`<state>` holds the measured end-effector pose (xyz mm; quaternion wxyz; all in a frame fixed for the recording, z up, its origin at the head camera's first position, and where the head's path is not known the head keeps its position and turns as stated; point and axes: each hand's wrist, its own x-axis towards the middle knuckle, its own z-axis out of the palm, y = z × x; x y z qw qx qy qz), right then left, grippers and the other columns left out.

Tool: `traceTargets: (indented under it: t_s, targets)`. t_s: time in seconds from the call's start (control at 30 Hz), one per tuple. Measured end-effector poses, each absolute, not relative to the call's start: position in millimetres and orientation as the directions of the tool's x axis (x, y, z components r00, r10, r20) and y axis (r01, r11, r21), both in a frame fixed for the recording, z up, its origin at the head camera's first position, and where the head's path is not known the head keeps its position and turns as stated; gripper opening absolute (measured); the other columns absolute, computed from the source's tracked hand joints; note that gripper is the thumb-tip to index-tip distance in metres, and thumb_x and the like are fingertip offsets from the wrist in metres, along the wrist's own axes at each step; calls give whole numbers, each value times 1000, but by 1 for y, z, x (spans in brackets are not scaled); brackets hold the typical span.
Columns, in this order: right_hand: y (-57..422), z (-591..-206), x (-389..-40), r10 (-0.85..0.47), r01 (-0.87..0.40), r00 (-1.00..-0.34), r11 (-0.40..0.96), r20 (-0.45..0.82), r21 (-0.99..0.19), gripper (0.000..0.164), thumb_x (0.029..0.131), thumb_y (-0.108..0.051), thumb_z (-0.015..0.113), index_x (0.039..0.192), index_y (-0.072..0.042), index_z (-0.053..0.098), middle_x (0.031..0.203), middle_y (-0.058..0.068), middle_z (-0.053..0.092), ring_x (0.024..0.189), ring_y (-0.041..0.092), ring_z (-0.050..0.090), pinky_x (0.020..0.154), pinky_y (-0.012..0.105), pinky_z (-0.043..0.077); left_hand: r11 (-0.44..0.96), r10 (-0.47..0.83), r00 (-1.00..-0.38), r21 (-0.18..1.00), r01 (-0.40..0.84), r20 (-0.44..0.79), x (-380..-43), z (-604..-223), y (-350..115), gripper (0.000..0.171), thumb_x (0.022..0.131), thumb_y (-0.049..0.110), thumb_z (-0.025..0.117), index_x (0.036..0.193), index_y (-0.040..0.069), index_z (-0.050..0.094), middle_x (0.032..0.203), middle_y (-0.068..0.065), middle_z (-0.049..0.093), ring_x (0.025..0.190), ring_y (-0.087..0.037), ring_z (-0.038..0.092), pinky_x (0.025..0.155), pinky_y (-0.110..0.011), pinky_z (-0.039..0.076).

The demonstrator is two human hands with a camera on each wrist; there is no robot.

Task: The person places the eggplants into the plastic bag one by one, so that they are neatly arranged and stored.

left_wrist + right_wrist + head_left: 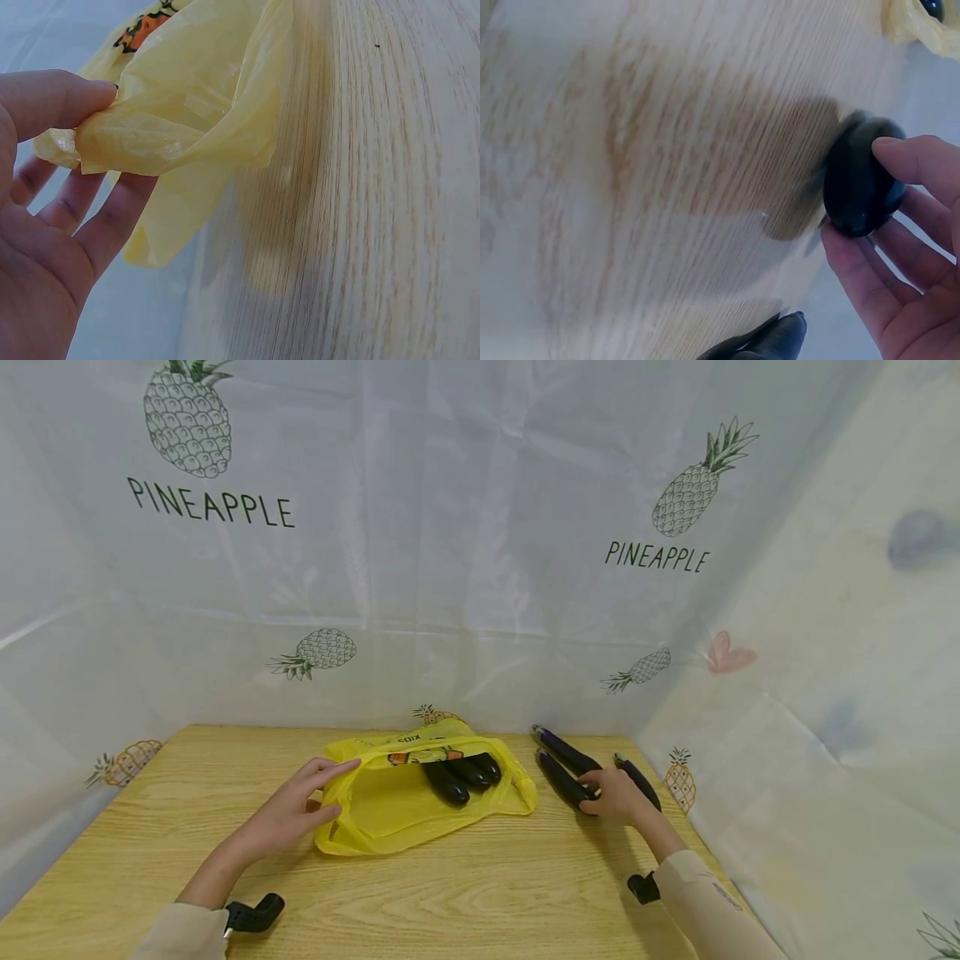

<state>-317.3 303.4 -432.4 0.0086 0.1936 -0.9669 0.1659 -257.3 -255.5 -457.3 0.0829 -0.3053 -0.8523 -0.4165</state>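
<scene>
A yellow plastic bag lies on its side, its mouth facing the person. Inside it are three dark eggplants. My left hand holds the left end of the bag's mouth; in the left wrist view the thumb and fingers pinch the thin film. On the right, my right hand grips the near end of an eggplant, which sits between thumb and fingers in the right wrist view. Another eggplant lies just behind it, and a third eggplant is to the right of the hand.
Everything lies on a light wood-grain table. A pale sheet printed with pineapples hangs behind and along both sides, close to the table's back edge. Black wrist mounts stick out from both sleeves.
</scene>
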Motion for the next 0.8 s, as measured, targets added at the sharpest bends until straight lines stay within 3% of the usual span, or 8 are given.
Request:
traceTargets:
  t_s: [0.3,0.57,0.8]
  targets:
    - [304,-429,-312,-378,-398,-917,862,123,-316,42,94,-15,81,131,3,72,123,20,74,98,33,74,80,48,61,456,454,-802,671,584,389,-257,-458,-256,68,101,1,70,163,14,45,129,-7,50,97,-14,49,77,-29,52]
    - [299,-416,-302,-396,-429,-903,849,164,-310,41,93,-15,82,130,2,74,118,18,76,96,31,74,74,42,61,452,456,-797,669,590,396,-258,-459,-256,68,101,1,70,163,14,45,127,-6,50,96,-13,49,73,-29,51]
    - [288,-400,-284,-390,-426,-905,833,172,-354,44,93,-18,83,132,0,73,121,21,75,92,28,75,76,41,62,450,458,-795,667,594,398,-258,-459,-255,68,101,0,70,163,13,45,128,-7,50,93,-12,50,70,-28,50]
